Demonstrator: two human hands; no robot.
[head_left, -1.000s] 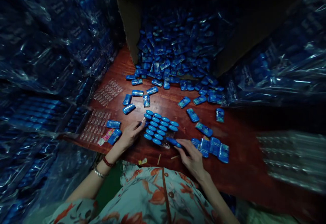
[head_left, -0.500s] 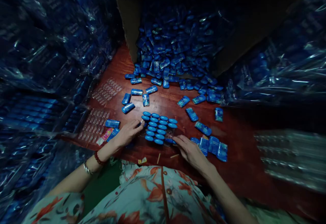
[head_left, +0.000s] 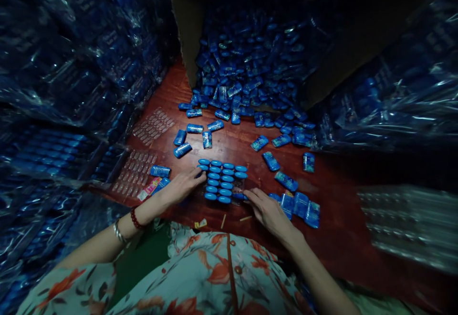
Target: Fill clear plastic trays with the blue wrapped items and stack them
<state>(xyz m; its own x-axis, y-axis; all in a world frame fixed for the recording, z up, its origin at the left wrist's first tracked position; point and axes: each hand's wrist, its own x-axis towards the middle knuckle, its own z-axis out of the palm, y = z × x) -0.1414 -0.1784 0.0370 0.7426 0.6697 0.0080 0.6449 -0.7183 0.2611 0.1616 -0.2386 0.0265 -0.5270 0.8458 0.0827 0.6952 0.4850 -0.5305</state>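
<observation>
Several blue packs stand on edge in rows in a clear tray (head_left: 240, 185) on the red-brown table, with gaps at its left and right sides. At the tray's left edge, the fingers of my left hand (head_left: 186, 183) are closed on a blue pack beside the upper rows. My right hand (head_left: 263, 205) is at the tray's lower right, its fingertips pinched on a blue pack (head_left: 239, 196) that lies low there. Just right of that hand, several blue packs (head_left: 301, 204) lie flat side by side.
An open carton (head_left: 186, 43) spills blue packs onto the table (head_left: 236, 138). Clear trays (head_left: 134, 174) lie at the left, more stacked trays (head_left: 408, 219) at the right. Plastic-wrapped blue packs (head_left: 107, 43) are piled on both sides. Small scraps (head_left: 201, 223) lie near the front edge.
My left hand has moved slightly up at the tray's left edge, where the upper left packs have shifted a little. My right hand stays at the lower right. The view has shifted slightly.
</observation>
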